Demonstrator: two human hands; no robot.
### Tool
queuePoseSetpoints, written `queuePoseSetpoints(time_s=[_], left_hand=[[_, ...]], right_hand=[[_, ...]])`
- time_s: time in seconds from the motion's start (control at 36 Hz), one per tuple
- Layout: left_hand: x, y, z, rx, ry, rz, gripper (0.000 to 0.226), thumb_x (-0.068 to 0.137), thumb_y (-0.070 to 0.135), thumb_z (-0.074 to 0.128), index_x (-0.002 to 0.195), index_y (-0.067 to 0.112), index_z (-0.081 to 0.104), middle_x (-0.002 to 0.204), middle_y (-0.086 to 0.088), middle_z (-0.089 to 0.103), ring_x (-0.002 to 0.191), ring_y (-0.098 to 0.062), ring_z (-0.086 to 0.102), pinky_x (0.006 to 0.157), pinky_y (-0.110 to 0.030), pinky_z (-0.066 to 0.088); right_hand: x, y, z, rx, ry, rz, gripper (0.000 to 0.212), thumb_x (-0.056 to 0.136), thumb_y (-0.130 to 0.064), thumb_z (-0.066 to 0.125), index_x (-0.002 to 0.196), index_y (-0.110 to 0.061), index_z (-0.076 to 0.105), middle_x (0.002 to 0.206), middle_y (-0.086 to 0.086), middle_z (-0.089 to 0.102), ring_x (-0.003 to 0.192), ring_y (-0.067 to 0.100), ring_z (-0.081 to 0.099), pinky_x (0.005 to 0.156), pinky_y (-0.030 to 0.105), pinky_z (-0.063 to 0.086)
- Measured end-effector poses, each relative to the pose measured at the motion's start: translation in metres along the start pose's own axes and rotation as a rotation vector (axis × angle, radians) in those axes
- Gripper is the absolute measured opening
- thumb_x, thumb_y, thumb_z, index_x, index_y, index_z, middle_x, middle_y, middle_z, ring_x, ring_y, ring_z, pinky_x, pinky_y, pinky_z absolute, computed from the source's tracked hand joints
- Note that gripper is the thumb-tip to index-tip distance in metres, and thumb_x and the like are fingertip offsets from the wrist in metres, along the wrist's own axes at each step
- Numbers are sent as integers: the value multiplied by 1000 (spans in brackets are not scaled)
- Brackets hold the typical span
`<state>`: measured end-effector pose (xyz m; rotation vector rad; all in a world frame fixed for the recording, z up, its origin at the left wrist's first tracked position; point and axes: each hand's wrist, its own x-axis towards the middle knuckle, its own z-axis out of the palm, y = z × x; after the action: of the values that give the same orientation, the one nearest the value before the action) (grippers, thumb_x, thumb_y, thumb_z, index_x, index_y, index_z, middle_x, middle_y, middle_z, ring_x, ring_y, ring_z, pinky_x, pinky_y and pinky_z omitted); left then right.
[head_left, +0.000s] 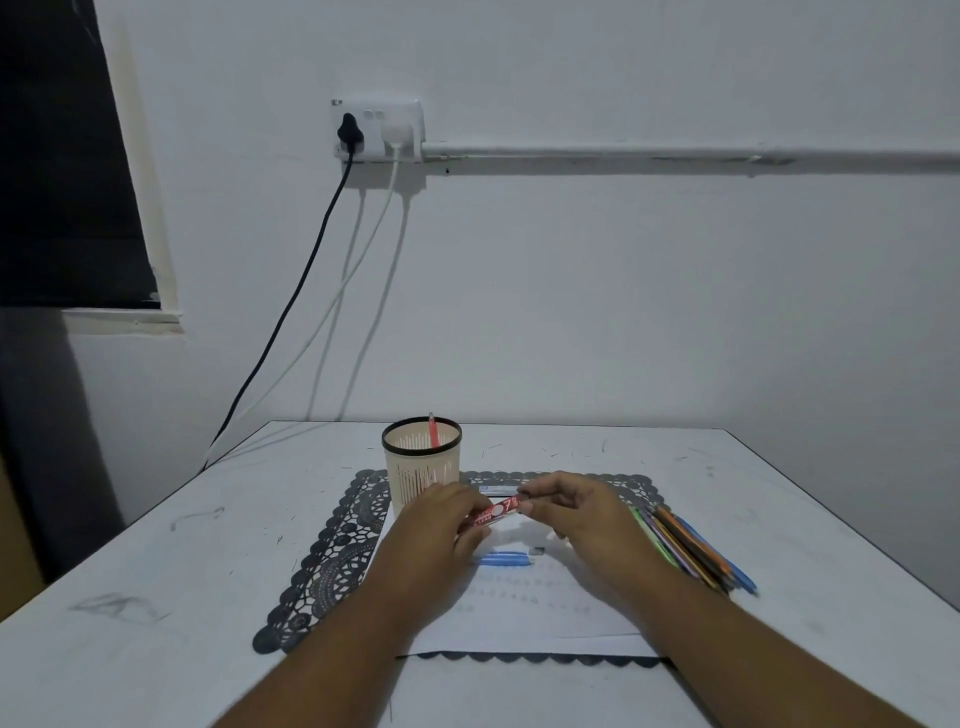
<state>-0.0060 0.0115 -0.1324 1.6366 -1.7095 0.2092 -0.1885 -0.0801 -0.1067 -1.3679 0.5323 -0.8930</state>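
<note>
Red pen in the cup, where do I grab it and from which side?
Pinch the top end of the red pen from above: it stands nearly upright in the cup, only its tip clears the rim, and the wall blocks its sides.

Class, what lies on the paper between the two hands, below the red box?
Head view: below the red box, a blue stick-like item and a small dark piece.
</note>
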Motion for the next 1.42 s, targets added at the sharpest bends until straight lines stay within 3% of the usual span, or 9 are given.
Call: queuePoseSetpoints(time_s=[0.08,0.33,0.47,0.64,0.78,0.94,1.06,1.19,1.42], left_hand=[[0,0,-1,-22,3,-1,11,95,22,64,104,27,67,96,17,58,95,-4,48,84,-31,44],[0,1,-3,-47,-7,-10,16,96,22,65,111,27,67,100,23,54,101,2,45,86,-18,39],[2,-4,-3,12,1,-1,21,95,25,69,116,27,66,102,26,48,102,-1,44,87,-20,39],[5,-5,-5,23,1,33,24,95,28,69,119,26,68,103,23,50,101,0,43,85,-14,35],[5,1,-8,-133,60,13,20,89,38,66,107,30,70,97,25,59,99,-1,53,83,-16,39],[4,10,-10,-411,78,-123,22,92,18,75,98,39,73,84,16,70,72,-4,58,63,-15,42],[4,11,-9,-678,85,-245,29,92,15,75,105,40,76,93,-2,75,86,-24,69,80,-34,57],[4,16,-12,-851,96,-259,23,93,7,70,108,24,76,88,-19,64,82,-16,61,77,-27,51],[3,23,-15,-891,93,-244,21,95,1,65,109,13,73,82,1,70,79,-6,64,73,-15,50]], right_hand=[[0,-2,-2,-22,4,-20,15,87,8,73,102,8,75,81,10,73,62,3,63,59,15,48],[3,-1,-3,-126,99,-26,13,96,-7,69,97,-6,82,87,10,78,73,12,62,59,22,43],[-4,-2,4,-72,122,99,17,92,-19,77,98,-4,80,93,14,79,68,14,59,58,25,44],[-8,-5,8,-35,129,213,16,93,-14,76,96,2,78,88,18,78,57,14,50,56,26,42],[-4,0,2,62,143,300,14,95,-10,73,101,2,77,77,12,69,50,12,47,61,28,41],[0,1,6,216,129,333,18,99,-5,66,113,6,70,73,10,71,45,8,53,62,28,38],[4,7,6,261,126,357,21,99,-4,65,117,7,68,83,13,75,49,9,56,57,24,39],[8,14,4,329,112,412,19,98,-1,65,115,6,68,94,17,77,57,13,60,51,21,41],[11,17,1,377,111,441,21,98,0,64,117,7,68,100,20,77,59,15,62,46,21,44]])
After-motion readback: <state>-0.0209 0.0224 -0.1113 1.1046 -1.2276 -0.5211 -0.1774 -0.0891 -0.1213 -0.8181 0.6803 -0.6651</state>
